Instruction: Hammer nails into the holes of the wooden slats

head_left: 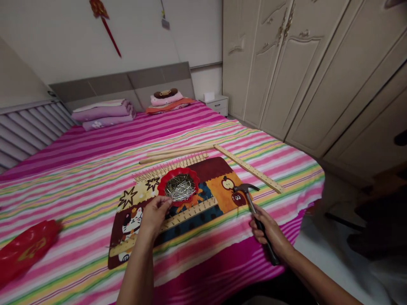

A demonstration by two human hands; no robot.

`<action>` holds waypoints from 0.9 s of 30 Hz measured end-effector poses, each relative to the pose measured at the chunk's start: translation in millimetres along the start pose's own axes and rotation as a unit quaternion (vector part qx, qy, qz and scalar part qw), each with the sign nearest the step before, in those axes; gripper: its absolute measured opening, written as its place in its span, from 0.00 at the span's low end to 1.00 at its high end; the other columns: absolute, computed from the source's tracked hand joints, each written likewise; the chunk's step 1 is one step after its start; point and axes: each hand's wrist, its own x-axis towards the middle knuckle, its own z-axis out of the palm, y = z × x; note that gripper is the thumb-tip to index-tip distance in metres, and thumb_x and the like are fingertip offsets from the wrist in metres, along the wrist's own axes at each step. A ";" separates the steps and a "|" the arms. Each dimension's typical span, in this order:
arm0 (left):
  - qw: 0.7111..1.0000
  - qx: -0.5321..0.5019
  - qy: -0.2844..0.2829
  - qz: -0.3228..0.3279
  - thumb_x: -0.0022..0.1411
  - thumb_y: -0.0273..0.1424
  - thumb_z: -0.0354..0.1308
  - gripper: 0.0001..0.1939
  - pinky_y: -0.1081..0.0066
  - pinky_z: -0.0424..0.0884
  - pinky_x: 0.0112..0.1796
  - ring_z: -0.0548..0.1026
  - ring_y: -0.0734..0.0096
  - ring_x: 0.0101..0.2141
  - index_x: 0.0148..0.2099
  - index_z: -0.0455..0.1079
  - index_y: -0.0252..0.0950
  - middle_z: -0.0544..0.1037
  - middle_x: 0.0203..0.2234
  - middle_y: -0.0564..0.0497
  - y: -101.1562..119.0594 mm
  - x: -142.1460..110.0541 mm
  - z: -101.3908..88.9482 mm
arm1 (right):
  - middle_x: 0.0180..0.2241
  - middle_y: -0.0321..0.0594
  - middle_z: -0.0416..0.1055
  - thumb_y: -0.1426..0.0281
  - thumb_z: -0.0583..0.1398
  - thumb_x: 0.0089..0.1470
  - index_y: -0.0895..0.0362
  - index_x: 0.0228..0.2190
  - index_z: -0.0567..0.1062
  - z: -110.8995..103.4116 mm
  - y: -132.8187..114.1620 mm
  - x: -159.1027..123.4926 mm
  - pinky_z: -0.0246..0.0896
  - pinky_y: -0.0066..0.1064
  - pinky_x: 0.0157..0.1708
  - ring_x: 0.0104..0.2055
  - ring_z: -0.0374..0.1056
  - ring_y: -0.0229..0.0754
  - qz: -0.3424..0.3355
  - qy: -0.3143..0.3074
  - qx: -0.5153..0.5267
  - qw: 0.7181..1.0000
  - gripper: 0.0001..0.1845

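Note:
My right hand [269, 231] is wrapped round the black grip of a claw hammer [251, 204], its metal head raised above the mat's right side. My left hand [157, 214] is at the near left rim of a red scalloped bowl [161, 185], thumb and fingers pinched together. Whatever lies in that pinch is too small to make out. Loose metal nails [180, 187] fill the bowl. Just below it, a wooden strip [190, 212] with a row of upright nails runs across the patterned mat [229, 167], partly hidden behind my left hand and forearm.
Behind the bowl lie more strips studded with nails [171, 166]. Bare wooden strips [178, 151] and a strip with holes [248, 168] rest farther back and right. A red tray [28, 250] sits at left on the striped bedspread [79, 237]. Wardrobes [305, 76] stand at right.

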 end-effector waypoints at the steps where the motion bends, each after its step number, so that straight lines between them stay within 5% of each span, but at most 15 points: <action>1: 0.999 -0.036 0.006 -0.013 0.34 0.44 0.67 0.21 0.74 0.63 0.26 0.66 0.76 0.22 0.28 0.71 0.34 0.72 0.19 0.55 -2.2 -6.3 -3.0 | 0.17 0.26 0.60 0.65 0.61 0.47 0.49 0.51 0.63 -0.1 -0.1 0.1 0.36 0.14 0.10 0.11 0.48 0.26 0.001 -0.002 0.000 1.000 0.28; 13: 0.945 -0.286 0.079 -0.138 0.28 0.38 0.73 0.24 0.77 0.66 0.25 0.68 0.80 0.22 0.29 0.72 0.33 0.72 0.19 0.56 -25.9 -80.2 -21.6 | 0.16 0.25 0.60 0.67 0.61 0.46 0.48 0.48 0.64 -2.4 1.2 -0.3 0.38 0.14 0.10 0.11 0.49 0.27 -0.011 -0.019 -0.009 1.000 0.25; 21: 0.968 0.005 0.181 -0.172 0.35 0.48 0.63 0.22 0.70 0.63 0.26 0.67 0.72 0.22 0.27 0.71 0.35 0.71 0.17 0.55 -106.4 -108.4 -43.1 | 0.15 0.25 0.61 0.67 0.61 0.45 0.48 0.46 0.63 -1.7 -1.1 -0.6 0.38 0.14 0.09 0.11 0.48 0.27 0.001 -0.018 -0.013 1.000 0.24; 24: 0.963 0.105 0.169 -0.183 0.41 0.45 0.59 0.16 0.70 0.63 0.26 0.69 0.70 0.22 0.26 0.69 0.37 0.71 0.16 0.55 -112.2 -110.5 -44.7 | 0.15 0.25 0.60 0.66 0.60 0.46 0.48 0.45 0.64 -3.0 -0.5 0.5 0.38 0.14 0.09 0.11 0.48 0.27 0.001 -0.022 -0.013 1.000 0.22; 27: 0.964 0.083 0.159 -0.198 0.41 0.39 0.59 0.12 0.70 0.65 0.26 0.69 0.71 0.20 0.29 0.70 0.38 0.72 0.17 0.56 -109.7 -108.2 -38.3 | 0.16 0.25 0.60 0.67 0.60 0.47 0.48 0.44 0.64 -4.3 0.4 1.5 0.38 0.14 0.09 0.11 0.48 0.27 0.000 -0.026 -0.012 1.000 0.21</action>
